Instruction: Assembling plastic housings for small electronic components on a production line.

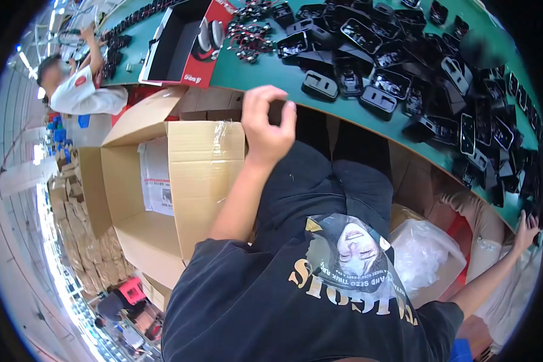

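Green workbench (pixel 226 77): black housings (pixel 392 84) heaped toward near edge, likely for reach. Left hand (pixel 268 125) empty, fingers loosely curled; right hand (pixel 528 232) at edge's right end, grasp unclear.

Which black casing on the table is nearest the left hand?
The grey-faced casing leftmost along the near edge of the table, right of the left hand; the others lie farther right or back.

Casings (pixel 392 84): glossy black plastic. Carton (pixel 206 172): matt brown cardboard. Tabletop (pixel 247 77): smooth green. T-shirt (pixel 235 314): matt black cloth.
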### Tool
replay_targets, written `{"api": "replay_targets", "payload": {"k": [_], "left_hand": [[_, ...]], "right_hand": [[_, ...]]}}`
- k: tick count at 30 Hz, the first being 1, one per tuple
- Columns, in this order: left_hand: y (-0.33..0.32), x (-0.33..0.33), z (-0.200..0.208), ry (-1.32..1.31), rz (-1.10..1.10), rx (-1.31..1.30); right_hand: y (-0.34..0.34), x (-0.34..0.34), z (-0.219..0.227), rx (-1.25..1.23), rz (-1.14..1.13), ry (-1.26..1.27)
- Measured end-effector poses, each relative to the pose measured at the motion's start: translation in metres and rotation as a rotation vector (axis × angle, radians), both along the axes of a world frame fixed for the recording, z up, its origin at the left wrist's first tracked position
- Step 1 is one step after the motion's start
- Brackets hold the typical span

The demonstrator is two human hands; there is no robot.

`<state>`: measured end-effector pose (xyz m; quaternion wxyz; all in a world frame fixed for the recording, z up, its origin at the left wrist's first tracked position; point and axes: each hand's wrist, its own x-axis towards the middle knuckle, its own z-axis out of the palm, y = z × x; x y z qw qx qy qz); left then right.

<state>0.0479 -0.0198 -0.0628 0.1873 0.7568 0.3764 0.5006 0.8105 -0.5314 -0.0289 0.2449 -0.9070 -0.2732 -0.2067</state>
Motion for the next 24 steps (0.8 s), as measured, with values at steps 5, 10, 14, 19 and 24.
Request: {"api": "replay_targets", "payload": {"k": [5,10,14,19,24], "left_hand": [[0.021,-0.012,0.012,0.117,0.11,0.056],[0.003,0.041,0.01,0.223,0.041,0.062],[0.008,0.039,-0.016,0.152,0.094,0.082],[0.006,0.016,-0.026,-0.101,0.048,0.032],[0.006,-0.028,-0.027,-0.203,0.051,-0.028]], "right_hand": [[0.122,-0.165,0.001,-0.074,-0.175,-0.581],[0.304,-0.437,0.043,0.508,0.466,-0.033],[0.423,-0.571,0.044,0.218,1.318,0.067],[0.547,-0.619,0.028,0.138,1.456,-0.066],[0.59,-0.66,0.01,-0.038,1.328,-0.278]]}}
